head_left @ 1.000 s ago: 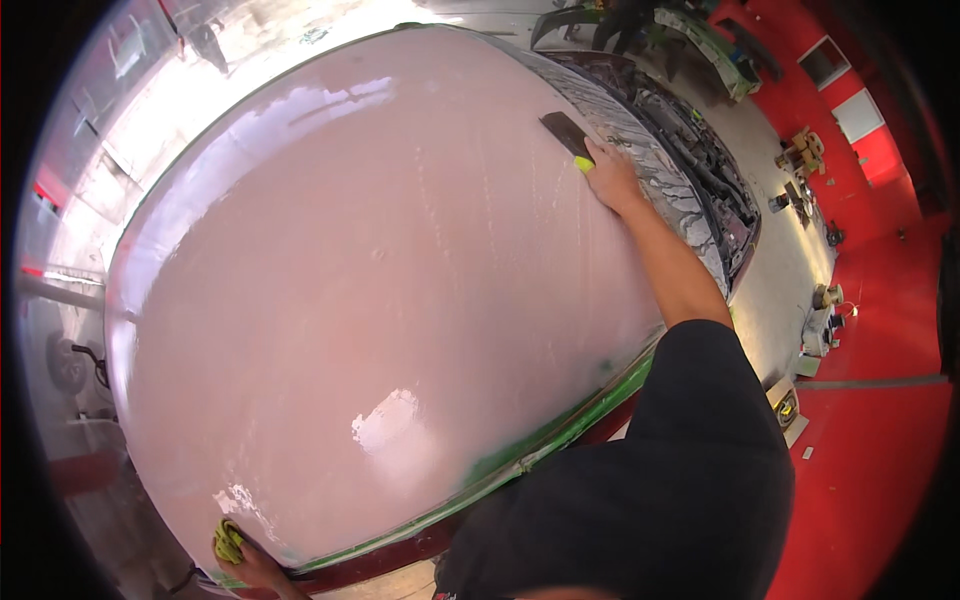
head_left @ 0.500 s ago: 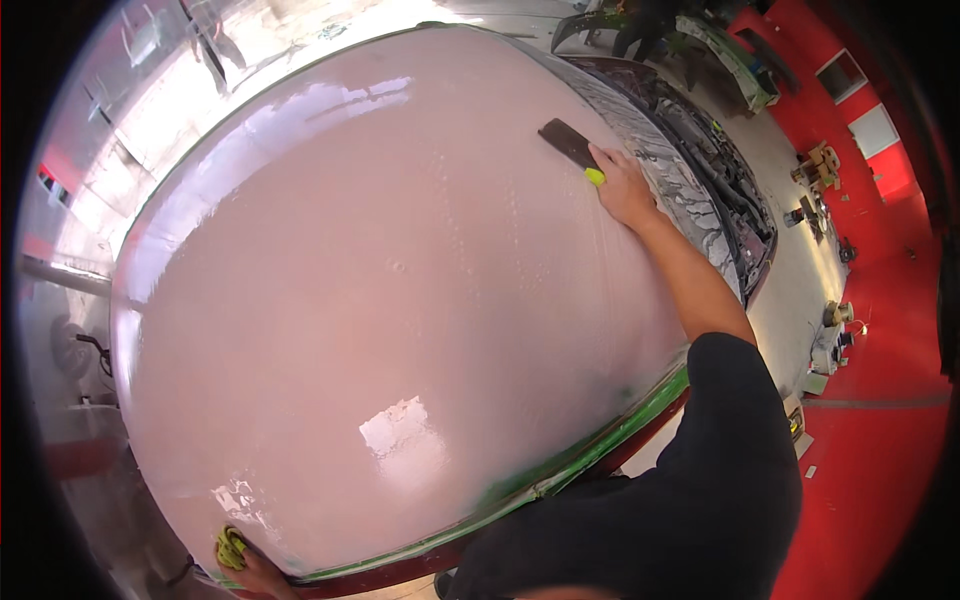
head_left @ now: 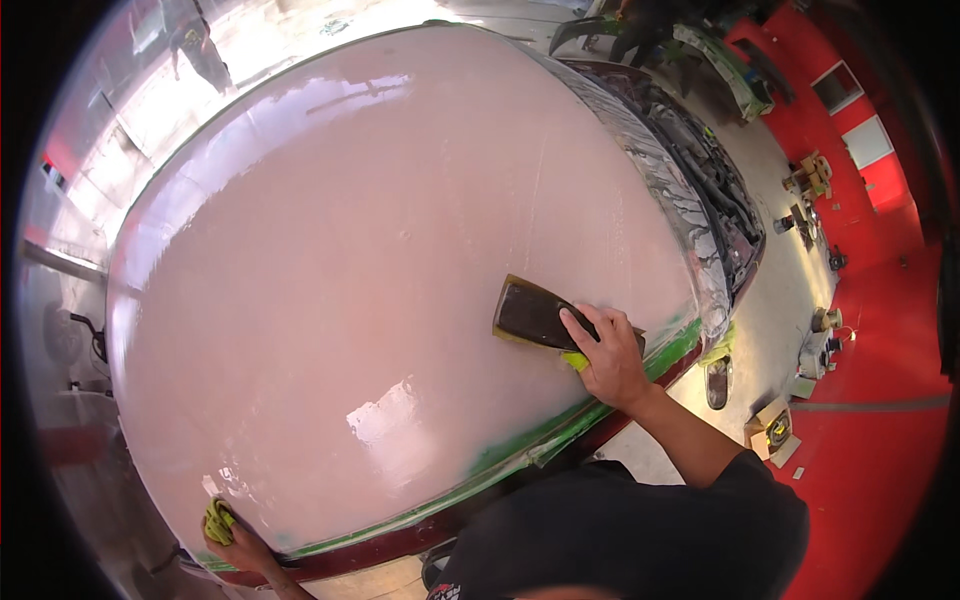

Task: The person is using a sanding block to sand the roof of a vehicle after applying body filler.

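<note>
A wide car roof [head_left: 300,300] coated in pale pink primer fills the middle, glossy and wet in patches. My right hand [head_left: 612,358] is closed on a long dark sanding block [head_left: 535,312], which lies against the roof near its right end. A bit of yellow-green shows under my fingers beside the block. At the lower left corner of the roof, my left hand [head_left: 245,548] grips a crumpled yellow-green cloth [head_left: 218,520] on the surface. Part of that hand's grip is hidden by the cloth.
Green masking or paint [head_left: 560,430] edges the near side, above dark red bodywork. Wrinkled silver sheeting [head_left: 690,210] covers the windscreen area; beyond it is the exposed engine bay [head_left: 710,165]. An open cardboard box [head_left: 772,432] stands on the floor by the red wall. People stand at the top.
My right hand has drawn the sanding block from the far right part of the roof toward me, nearer the green edge. My left hand and the cloth have shifted slightly up and left.
</note>
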`<state>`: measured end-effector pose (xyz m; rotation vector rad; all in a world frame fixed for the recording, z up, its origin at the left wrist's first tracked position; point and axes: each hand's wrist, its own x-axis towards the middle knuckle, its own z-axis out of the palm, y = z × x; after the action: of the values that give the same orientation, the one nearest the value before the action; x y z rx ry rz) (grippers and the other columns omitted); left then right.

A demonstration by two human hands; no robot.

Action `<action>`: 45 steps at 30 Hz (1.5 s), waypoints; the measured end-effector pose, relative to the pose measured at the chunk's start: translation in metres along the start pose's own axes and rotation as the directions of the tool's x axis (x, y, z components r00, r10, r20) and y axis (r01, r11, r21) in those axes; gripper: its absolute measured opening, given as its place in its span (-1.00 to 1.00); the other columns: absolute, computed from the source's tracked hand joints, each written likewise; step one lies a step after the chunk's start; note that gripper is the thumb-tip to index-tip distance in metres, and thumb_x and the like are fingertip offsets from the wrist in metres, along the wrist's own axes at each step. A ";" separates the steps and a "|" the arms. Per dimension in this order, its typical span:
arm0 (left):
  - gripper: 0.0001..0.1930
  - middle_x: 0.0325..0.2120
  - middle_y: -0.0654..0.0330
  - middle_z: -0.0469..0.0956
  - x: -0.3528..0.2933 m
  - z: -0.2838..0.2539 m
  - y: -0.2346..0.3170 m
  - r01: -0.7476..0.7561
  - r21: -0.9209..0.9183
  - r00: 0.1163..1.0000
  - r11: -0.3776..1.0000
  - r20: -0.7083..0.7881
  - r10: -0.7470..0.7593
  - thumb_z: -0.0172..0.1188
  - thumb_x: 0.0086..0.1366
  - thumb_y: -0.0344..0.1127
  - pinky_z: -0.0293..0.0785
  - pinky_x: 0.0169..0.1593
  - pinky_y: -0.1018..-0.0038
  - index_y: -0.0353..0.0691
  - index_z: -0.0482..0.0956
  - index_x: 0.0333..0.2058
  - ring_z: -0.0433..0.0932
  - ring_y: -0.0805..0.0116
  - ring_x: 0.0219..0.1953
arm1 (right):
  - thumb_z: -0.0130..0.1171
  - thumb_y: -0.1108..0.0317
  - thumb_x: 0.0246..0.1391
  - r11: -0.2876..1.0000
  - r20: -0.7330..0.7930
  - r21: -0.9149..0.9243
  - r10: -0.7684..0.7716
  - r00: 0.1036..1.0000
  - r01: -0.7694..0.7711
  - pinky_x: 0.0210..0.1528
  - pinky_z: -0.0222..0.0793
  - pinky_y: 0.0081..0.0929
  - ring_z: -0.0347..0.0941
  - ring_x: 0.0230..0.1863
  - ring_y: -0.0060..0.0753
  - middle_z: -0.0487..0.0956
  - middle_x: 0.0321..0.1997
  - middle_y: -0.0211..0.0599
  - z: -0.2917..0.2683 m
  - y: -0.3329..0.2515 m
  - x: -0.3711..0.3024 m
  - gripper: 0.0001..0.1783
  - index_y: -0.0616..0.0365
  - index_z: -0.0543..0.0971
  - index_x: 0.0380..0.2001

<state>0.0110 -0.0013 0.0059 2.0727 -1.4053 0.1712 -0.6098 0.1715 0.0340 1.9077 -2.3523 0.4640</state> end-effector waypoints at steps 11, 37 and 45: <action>-0.52 0.07 0.01 0.54 -0.010 0.004 0.000 0.022 -0.135 1.000 0.991 -0.008 -0.024 0.19 0.22 -0.36 0.43 0.19 0.25 -0.28 0.49 0.15 0.54 0.06 0.09 | 0.11 0.36 0.12 0.942 0.023 -0.186 0.288 0.957 -0.279 0.22 0.35 -0.15 0.39 0.10 0.08 0.46 0.22 -0.11 0.077 0.131 0.286 -0.34 -0.09 0.40 0.34; -0.46 0.07 0.03 0.54 -0.010 0.008 0.003 0.005 -0.155 1.000 0.988 -0.018 -0.008 0.13 0.13 -0.51 0.41 0.21 0.25 -0.27 0.49 0.15 0.53 0.05 0.12 | 0.19 0.30 0.11 0.984 -0.014 -0.152 0.093 0.996 -0.094 0.14 0.38 -0.10 0.41 0.04 0.09 0.48 0.19 -0.09 0.089 0.084 0.262 -0.37 -0.07 0.45 0.30; -0.51 0.00 0.06 0.56 -0.007 0.005 -0.001 -0.027 -0.042 0.999 0.999 -0.047 0.025 0.36 0.26 -0.14 0.46 0.10 0.28 -0.22 0.54 0.10 0.57 0.10 0.02 | 0.35 0.39 -0.16 0.936 0.081 0.074 -0.348 0.934 0.343 0.13 0.36 -0.10 0.35 0.02 0.03 0.43 0.19 -0.11 0.016 -0.049 0.046 -0.22 0.05 0.47 0.26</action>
<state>0.0076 0.0017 -0.0014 2.0044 -1.3964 0.1973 -0.5710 0.1145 0.0394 2.3539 -2.0027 0.4229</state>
